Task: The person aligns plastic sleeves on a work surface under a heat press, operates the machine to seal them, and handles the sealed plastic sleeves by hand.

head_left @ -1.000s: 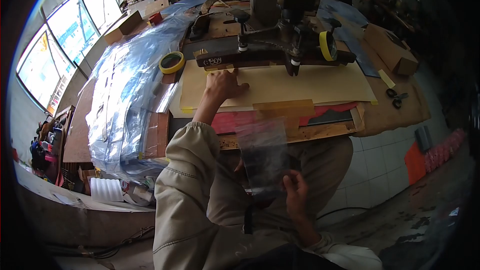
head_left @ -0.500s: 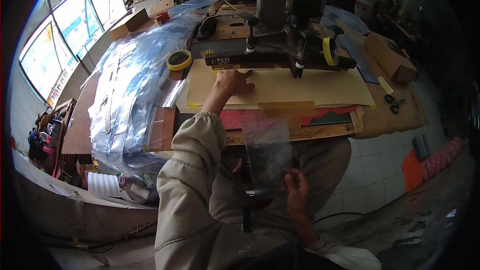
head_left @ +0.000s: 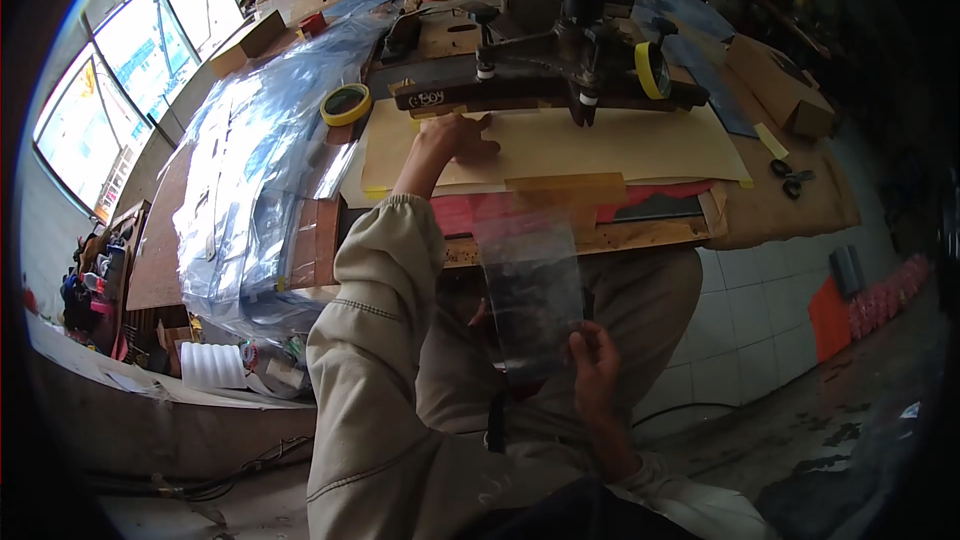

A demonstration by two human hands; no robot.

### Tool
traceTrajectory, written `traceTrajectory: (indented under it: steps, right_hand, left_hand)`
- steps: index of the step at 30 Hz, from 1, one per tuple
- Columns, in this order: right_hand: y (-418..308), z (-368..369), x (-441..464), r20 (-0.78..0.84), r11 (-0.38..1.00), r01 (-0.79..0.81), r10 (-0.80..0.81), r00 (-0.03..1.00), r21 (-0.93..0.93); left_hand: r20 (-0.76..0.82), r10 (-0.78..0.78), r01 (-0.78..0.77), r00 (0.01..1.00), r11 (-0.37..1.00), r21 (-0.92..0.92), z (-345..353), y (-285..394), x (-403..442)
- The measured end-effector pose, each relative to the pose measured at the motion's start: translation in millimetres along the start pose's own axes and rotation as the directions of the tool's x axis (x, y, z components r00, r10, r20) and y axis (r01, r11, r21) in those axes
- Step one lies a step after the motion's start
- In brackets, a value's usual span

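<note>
A clear plastic bag (head_left: 533,290) hangs over the front edge of the bench, its upper end against the tape and red sheet there. My right hand (head_left: 597,360) pinches the bag's lower right edge between thumb and fingers. My left hand (head_left: 452,145) rests on a cream sheet (head_left: 600,155) close to the front of a long dark bar (head_left: 550,100), thumb and index finger apart. Some of its fingertips are hidden near the bar. Brown tape (head_left: 565,190) lies across the sheet's front edge, and red material (head_left: 460,212) shows below it.
Stacked clear plastic (head_left: 255,140) covers the left side, with a yellow tape roll (head_left: 346,105) beside it. Another tape roll (head_left: 652,70) hangs on the machine (head_left: 575,50). Scissors (head_left: 792,180) and a cardboard box (head_left: 775,85) lie at the right.
The whole view has shifted slightly, so the bench sits a little higher. My left hand stays by the bar, and my right hand still holds the bag, slightly higher in the view.
</note>
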State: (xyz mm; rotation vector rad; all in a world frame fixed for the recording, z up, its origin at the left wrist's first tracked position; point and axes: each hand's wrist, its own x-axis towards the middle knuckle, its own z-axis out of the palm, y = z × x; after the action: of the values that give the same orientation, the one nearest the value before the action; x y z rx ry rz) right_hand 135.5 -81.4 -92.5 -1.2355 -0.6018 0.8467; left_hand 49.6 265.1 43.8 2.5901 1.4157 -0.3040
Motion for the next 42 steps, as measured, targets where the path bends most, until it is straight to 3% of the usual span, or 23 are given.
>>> traceTrajectory:
  steps: [5, 7, 9, 12, 15, 16, 19, 25, 34, 37, 42]
  right_hand:
    - [0.1, -3.6, -4.3, 0.026, 1.0, 0.003, -0.003, 1.0, 0.0]
    - [1.6, -2.8, -5.2, 0.024, 1.0, -0.007, 0.007, 1.0, -0.003]
    - [2.6, -4.2, -4.3, 0.018, 1.0, 0.004, -0.004, 1.0, -0.016]
    - [6.3, -6.1, -3.6, 0.015, 0.999, 0.033, -0.033, 0.999, -0.019]
    - [9.4, -6.2, -4.1, 0.024, 1.0, 0.029, -0.029, 0.999, 0.008]
    - [7.7, -6.4, -4.2, 0.028, 1.0, 0.023, -0.023, 0.999, 0.008]
    - [6.0, -6.8, -5.2, 0.027, 1.0, 0.013, -0.013, 1.0, 0.001]
    - [12.9, -7.4, -4.7, 0.027, 1.0, 0.005, -0.005, 1.0, 0.01]
    - [2.9, -3.9, -6.1, 0.02, 1.0, -0.009, 0.008, 1.0, 0.025]
    - [1.2, -3.3, -6.2, 0.012, 1.0, -0.005, 0.005, 1.0, 0.027]
    - [3.3, -4.9, -6.0, 0.027, 0.999, -0.026, 0.025, 0.999, 0.031]
  left_hand:
    - [0.068, 0.06, -0.061, 0.996, 0.998, 0.01, 2.4, 7.1, -9.2]
    - [0.025, 0.045, -0.045, 0.999, 0.999, -0.013, 1.4, 9.3, -16.8]
    - [-0.039, 0.039, -0.039, 0.999, 0.999, -0.006, 4.1, 14.6, -24.5]
    - [-0.365, 0.085, -0.035, 0.927, 0.989, 0.141, 33.3, 18.7, -30.3]
    - [-0.473, 0.073, 0.056, 0.878, 0.966, 0.254, 41.4, 24.8, -53.4]
    - [-0.404, 0.118, -0.081, 0.907, 0.991, 0.108, 48.6, 14.5, -48.3]
    - [-0.496, 0.103, -0.175, 0.862, 0.979, -0.102, 70.2, 5.4, -38.5]
    - [-0.327, 0.049, -0.082, 0.944, 0.993, -0.09, 57.7, 6.1, -23.5]
    - [-0.346, 0.049, -0.109, 0.937, 0.982, -0.156, 59.6, 10.1, -6.7]
    - [-0.354, 0.179, -0.248, 0.918, 0.955, -0.16, 55.7, 14.2, -5.4]
    - [-0.432, 0.155, -0.23, 0.889, 0.965, -0.128, 64.6, 22.4, -0.2]
